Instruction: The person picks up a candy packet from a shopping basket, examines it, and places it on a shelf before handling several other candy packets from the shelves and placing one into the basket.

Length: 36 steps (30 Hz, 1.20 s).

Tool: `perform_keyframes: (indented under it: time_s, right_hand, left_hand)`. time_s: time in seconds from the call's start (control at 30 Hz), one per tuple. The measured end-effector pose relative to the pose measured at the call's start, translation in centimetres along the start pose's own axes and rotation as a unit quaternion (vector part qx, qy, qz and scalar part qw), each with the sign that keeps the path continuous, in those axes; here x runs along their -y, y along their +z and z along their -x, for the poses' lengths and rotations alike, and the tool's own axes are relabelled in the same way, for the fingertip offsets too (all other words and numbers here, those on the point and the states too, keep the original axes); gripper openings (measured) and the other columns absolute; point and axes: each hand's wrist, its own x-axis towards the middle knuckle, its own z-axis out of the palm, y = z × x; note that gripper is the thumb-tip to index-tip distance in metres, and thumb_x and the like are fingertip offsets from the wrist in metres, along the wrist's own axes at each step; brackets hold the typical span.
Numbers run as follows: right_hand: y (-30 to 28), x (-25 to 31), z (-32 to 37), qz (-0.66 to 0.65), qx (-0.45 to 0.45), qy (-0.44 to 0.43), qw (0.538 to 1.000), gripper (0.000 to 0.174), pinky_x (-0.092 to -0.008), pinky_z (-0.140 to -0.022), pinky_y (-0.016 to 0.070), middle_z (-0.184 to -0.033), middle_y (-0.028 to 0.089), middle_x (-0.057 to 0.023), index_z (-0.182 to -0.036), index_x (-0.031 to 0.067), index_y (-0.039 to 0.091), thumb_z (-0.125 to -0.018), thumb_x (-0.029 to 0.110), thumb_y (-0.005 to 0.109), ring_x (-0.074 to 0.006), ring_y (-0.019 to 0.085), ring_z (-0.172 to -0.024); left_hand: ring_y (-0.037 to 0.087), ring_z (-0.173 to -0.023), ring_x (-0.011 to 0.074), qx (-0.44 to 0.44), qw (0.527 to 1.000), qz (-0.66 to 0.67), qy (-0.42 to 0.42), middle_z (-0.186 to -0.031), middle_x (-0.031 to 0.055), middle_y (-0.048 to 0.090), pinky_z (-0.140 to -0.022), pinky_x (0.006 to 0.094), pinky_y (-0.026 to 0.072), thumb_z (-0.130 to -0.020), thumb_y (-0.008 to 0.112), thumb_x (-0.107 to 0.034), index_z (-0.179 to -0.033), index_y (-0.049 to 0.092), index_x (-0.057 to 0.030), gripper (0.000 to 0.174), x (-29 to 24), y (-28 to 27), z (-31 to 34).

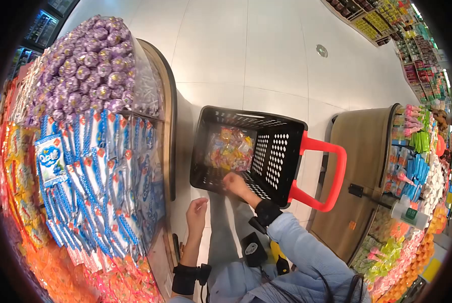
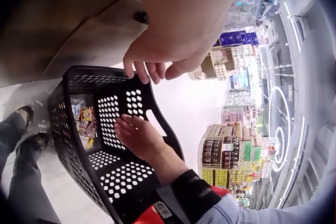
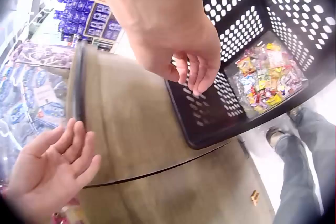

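A black shopping basket (image 1: 304, 132) with perforated walls and a red handle (image 1: 338, 174) takes up the middle of the head view. Wrapped candies (image 1: 229, 149) in a clear bag lie on its bottom. My right hand (image 1: 237, 184) hovers over the basket's near side, its fingers loosely bent and nothing in them. Outside the rim, my left hand (image 1: 196, 214) is raised between the basket and the display stand, palm turned in and fingers relaxed. In the right wrist view, the left hand (image 3: 55, 166) shows a bare palm.
At left stands a wood-edged display (image 1: 173, 121) heaped with purple-wrapped sweets (image 1: 94, 65), blue-and-white packets (image 1: 97, 171) and orange-wrapped sweets (image 1: 59, 267). A wooden counter (image 1: 362, 151) with more goods is on the right. Pale tiled floor (image 1: 241, 45) stretches ahead towards shelves (image 1: 382, 20).
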Motion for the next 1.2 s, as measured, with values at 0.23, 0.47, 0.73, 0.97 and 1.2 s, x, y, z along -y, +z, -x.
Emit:
perform_keyframes:
  time_s: [0.23, 0.47, 0.73, 0.97, 1.2]
  right_hand:
    - [-1.2, -6.2, -5.8, 0.139, -0.100, -0.008, 0.985, 0.016, -0.0343, -0.063, 0.0457, -0.073, 0.060, -0.0155, -0.083, 0.0018, 0.055, -0.078, 0.016, 0.051, -0.0283, 0.059, -0.069]
    - [-2.2, -8.7, -7.1, 0.154, -0.125, 0.030, 0.980, 0.015, -0.0401, -0.070, 0.0439, -0.078, 0.059, -0.0209, -0.082, 0.0021, 0.056, -0.075, 0.015, 0.050, -0.0359, 0.057, -0.080]
    - [-2.2, -11.7, -10.9, 0.210, -0.103, 0.047, 0.971, 0.019, -0.0403, -0.075, 0.0431, -0.084, 0.059, -0.0209, -0.087, 0.0027, 0.054, -0.071, 0.013, 0.054, -0.0359, 0.056, -0.084]
    - [-2.1, -15.6, -14.7, 0.241, -0.074, 0.027, 0.967, 0.023, -0.0377, -0.075, 0.0445, -0.086, 0.059, -0.0228, -0.090, 0.0002, 0.059, -0.071, 0.012, 0.052, -0.0354, 0.057, -0.085]
    - [-2.4, -17.7, -19.2, 0.336, -0.035, 0.049, 0.940, 0.020, -0.0386, -0.072, 0.0454, -0.083, 0.060, -0.0203, -0.086, 0.0029, 0.061, -0.072, 0.014, 0.053, -0.0339, 0.058, -0.083]
  left_hand:
    - [0.055, -0.093, 0.0159, -0.006, 1.000, -0.003, -0.014, -0.096, 0.0085, 0.058, -0.084, 0.0259, 0.0415, -0.082, 0.050, -0.002, -0.095, 0.054, 0.0005, 0.013, 2.4, 0.1, -1.8]
    - [0.054, -0.092, 0.0158, -0.005, 0.999, -0.018, -0.035, -0.097, 0.0077, 0.057, -0.083, 0.0263, 0.0406, -0.083, 0.050, -0.003, -0.095, 0.054, -0.0004, 0.013, 4.2, 0.5, -2.2]
    - [0.053, -0.092, 0.0150, -0.012, 0.998, -0.042, -0.039, -0.094, 0.0074, 0.058, -0.082, 0.0256, 0.0394, -0.084, 0.049, -0.006, -0.094, 0.054, -0.0006, 0.012, 5.1, 1.1, -3.8]
    - [0.052, -0.092, 0.0146, -0.028, 0.997, -0.054, -0.055, -0.094, 0.0073, 0.057, -0.081, 0.0255, 0.0394, -0.085, 0.049, -0.006, -0.093, 0.054, -0.0004, 0.011, 7.2, 1.0, -5.3]
    - [0.052, -0.092, 0.0149, -0.052, 0.996, -0.039, -0.059, -0.094, 0.0077, 0.057, -0.083, 0.0251, 0.0388, -0.084, 0.048, -0.003, -0.093, 0.054, 0.0009, 0.011, 7.8, 1.0, -6.9]
